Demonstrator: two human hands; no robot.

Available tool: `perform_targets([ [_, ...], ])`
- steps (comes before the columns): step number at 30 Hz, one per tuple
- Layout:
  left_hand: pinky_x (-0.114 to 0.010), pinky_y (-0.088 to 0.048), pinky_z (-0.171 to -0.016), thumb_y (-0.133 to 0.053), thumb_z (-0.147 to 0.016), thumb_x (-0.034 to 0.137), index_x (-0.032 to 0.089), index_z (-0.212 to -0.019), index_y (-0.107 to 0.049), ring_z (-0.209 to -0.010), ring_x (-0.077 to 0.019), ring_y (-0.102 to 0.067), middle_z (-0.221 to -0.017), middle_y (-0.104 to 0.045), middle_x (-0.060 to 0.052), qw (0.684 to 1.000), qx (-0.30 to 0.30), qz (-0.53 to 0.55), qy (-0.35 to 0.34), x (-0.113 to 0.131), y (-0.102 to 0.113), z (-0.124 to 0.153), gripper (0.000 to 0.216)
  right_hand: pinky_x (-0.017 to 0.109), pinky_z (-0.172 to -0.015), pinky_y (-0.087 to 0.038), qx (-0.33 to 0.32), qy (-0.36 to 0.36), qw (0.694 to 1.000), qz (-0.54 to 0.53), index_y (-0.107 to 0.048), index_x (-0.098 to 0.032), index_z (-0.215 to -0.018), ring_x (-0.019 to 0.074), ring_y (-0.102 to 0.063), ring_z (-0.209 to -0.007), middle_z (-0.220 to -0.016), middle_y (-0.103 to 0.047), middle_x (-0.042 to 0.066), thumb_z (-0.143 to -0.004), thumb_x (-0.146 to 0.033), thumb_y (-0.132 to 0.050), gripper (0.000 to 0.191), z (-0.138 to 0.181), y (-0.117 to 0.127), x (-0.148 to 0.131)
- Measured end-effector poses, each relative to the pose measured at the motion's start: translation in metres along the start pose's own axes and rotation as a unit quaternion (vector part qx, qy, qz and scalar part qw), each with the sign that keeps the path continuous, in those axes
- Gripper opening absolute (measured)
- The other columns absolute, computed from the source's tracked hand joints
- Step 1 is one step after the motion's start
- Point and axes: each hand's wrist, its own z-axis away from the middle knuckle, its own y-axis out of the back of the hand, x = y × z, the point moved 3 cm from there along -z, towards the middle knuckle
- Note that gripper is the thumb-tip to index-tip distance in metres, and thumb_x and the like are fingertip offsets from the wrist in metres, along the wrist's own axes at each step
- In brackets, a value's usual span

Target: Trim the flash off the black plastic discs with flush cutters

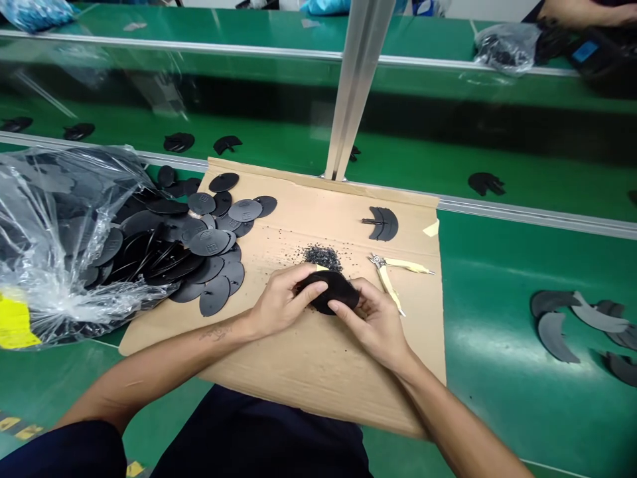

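Both my hands hold one black oval plastic disc (334,287) above a sheet of cardboard (308,358). My left hand (281,302) pinches its left edge with curled fingers. My right hand (374,320) grips its right side, thumb on top. Just behind the disc lies a small heap of black plastic shavings (322,255). Cream-handled cutting pliers (393,275) lie on the cardboard right of the heap, beside my right hand.
A pile of black discs (199,245) spills from a clear plastic bag (60,245) at left. A trimmed black piece (382,224) lies at the cardboard's back. Curved black offcuts (577,322) lie at right. A metal post (354,86) rises behind. Black parts dot the green conveyor (547,179).
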Motion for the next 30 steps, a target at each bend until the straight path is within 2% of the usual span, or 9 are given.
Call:
perform_targets([
  [5, -0.026, -0.052, -0.071, -0.057, -0.100, 0.030, 0.015, -0.101, -0.068, -0.079, -0.0154, -0.063, -0.087, -0.069, -0.007, 0.994, 0.006, -0.060, -0.089, 0.006, 0.000, 0.003, 0.019, 0.024, -0.053, -0.043, -0.002, 0.058, 0.992, 0.114, -0.066, -0.021, -0.094, 0.0119, -0.052, -0.059, -0.070, -0.058, -0.001, -0.094, -0.045, -0.064, 0.024, 0.003, 0.002, -0.008],
  [9, -0.029, -0.054, -0.074, -0.055, -0.101, 0.025, 0.015, -0.108, -0.068, -0.084, -0.0163, -0.064, -0.094, -0.070, -0.009, 0.985, -0.010, -0.080, -0.153, 0.009, -0.002, 0.005, 0.017, 0.025, -0.061, -0.047, -0.010, 0.114, 0.979, 0.171, -0.066, -0.021, -0.095, 0.0130, -0.059, -0.063, -0.076, -0.067, 0.001, -0.100, -0.037, -0.056, 0.019, 0.003, 0.003, -0.016],
  [17, -0.029, -0.055, -0.075, -0.052, -0.102, 0.022, 0.016, -0.118, -0.066, -0.085, -0.0166, -0.064, -0.096, -0.070, -0.009, 0.981, -0.038, -0.098, -0.165, 0.010, -0.002, 0.004, 0.022, 0.025, -0.059, -0.048, -0.020, 0.133, 0.973, 0.190, -0.067, -0.021, -0.097, 0.0135, -0.061, -0.063, -0.077, -0.069, 0.001, -0.102, -0.035, -0.052, 0.020, 0.003, 0.002, -0.018],
  [22, -0.028, -0.057, -0.076, -0.062, -0.098, 0.026, 0.016, -0.127, -0.063, -0.088, -0.0163, -0.068, -0.097, -0.072, -0.008, 0.985, -0.013, -0.071, -0.156, 0.011, 0.000, 0.002, 0.031, 0.024, -0.059, -0.051, -0.017, 0.172, 0.968, 0.182, -0.068, -0.021, -0.097, 0.0123, -0.063, -0.062, -0.076, -0.071, 0.001, -0.102, -0.028, -0.053, 0.017, 0.005, 0.003, -0.020],
  [26, -0.028, -0.058, -0.076, -0.069, -0.094, 0.027, 0.016, -0.115, -0.069, -0.090, -0.0164, -0.069, -0.098, -0.072, -0.009, 0.984, -0.009, -0.046, -0.170, 0.016, 0.004, 0.000, 0.024, 0.025, -0.069, -0.060, -0.024, 0.234, 0.953, 0.192, -0.070, -0.021, -0.109, 0.0152, -0.073, -0.075, -0.092, -0.078, 0.004, -0.101, -0.023, -0.054, 0.019, 0.005, 0.005, -0.021],
  [30, -0.028, -0.058, -0.073, -0.067, -0.095, 0.024, 0.016, -0.116, -0.068, -0.087, -0.0153, -0.068, -0.098, -0.071, -0.009, 0.973, -0.017, -0.067, -0.222, 0.023, 0.008, -0.003, 0.022, 0.032, -0.081, -0.065, -0.022, 0.272, 0.937, 0.217, -0.072, -0.022, -0.119, 0.0198, -0.077, -0.091, -0.109, -0.079, 0.007, -0.097, -0.017, -0.057, 0.027, 0.005, 0.008, -0.016],
])
